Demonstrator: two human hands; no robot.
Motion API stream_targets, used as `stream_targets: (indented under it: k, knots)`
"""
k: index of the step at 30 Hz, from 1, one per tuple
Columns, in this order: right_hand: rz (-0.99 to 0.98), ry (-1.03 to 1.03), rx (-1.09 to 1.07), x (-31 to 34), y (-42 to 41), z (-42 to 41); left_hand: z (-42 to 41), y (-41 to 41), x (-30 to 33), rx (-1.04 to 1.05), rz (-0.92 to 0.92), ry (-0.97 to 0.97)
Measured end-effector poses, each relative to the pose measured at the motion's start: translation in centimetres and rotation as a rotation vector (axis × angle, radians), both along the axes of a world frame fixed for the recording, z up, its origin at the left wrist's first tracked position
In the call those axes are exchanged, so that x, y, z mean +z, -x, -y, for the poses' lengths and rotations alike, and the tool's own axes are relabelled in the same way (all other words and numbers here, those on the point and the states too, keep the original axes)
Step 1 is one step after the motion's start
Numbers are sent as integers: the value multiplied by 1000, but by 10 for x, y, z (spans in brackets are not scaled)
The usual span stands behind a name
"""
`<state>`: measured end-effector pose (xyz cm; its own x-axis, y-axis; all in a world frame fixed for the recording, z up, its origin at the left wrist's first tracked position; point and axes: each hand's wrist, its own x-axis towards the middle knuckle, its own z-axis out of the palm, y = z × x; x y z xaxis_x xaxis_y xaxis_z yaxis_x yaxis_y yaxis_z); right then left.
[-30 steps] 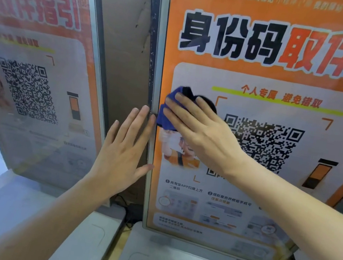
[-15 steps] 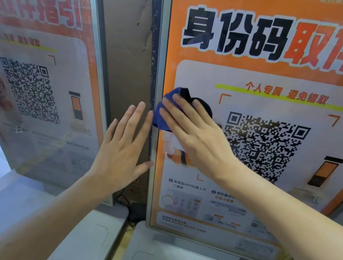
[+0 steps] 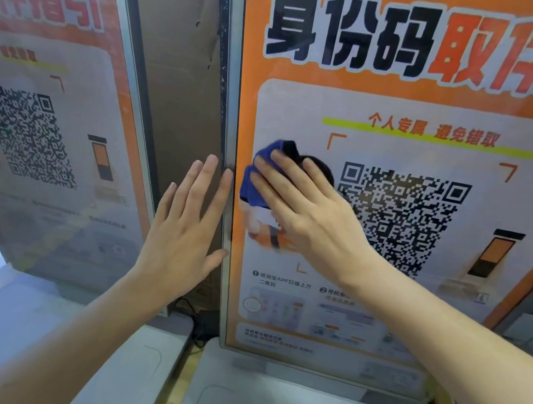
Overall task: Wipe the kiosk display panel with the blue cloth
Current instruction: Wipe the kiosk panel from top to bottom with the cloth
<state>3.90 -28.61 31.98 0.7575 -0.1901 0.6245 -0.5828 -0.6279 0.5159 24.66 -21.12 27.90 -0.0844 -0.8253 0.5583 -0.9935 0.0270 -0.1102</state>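
Right hand (image 3: 305, 215), fingers flat, presses blue cloth (image 3: 264, 175) against kiosk display panel (image 3: 381, 309) near its left edge; unwiped panel stretches rightward and down. Left hand (image 3: 189, 224), fingers straight, braces panel frame (image 3: 236, 66).

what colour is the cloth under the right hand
Blue, with a dark patch at its top edge; cloth, head view.

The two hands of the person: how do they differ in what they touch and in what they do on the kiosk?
The right hand presses the blue cloth flat against the display panel, beside the QR code; the left hand holds no cloth. The right hand lies on the panel face, while the left hand lies along the panel's metal frame edge. Both hands have straight fingers.
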Motion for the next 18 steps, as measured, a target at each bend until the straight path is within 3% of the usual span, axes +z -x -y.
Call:
stream_targets:
  k: [2, 7, 9, 15, 18]
  knots:
    - [1, -2, 0, -1, 2, -1, 2, 4, -2, 0, 6, 16]
    - [-371, 49, -7, -41, 16, -1, 6, 12, -7, 8, 15, 77]
    - [-414, 65, 4, -44, 21, 0, 7, 14, -7, -16, 38, 116]
    - [-41, 104, -51, -14, 36, 11, 13, 24, -1, -81, 67, 158]
    - [-16, 76, -41, -17, 41, 10, 20, 33, 3, -110, 55, 163]
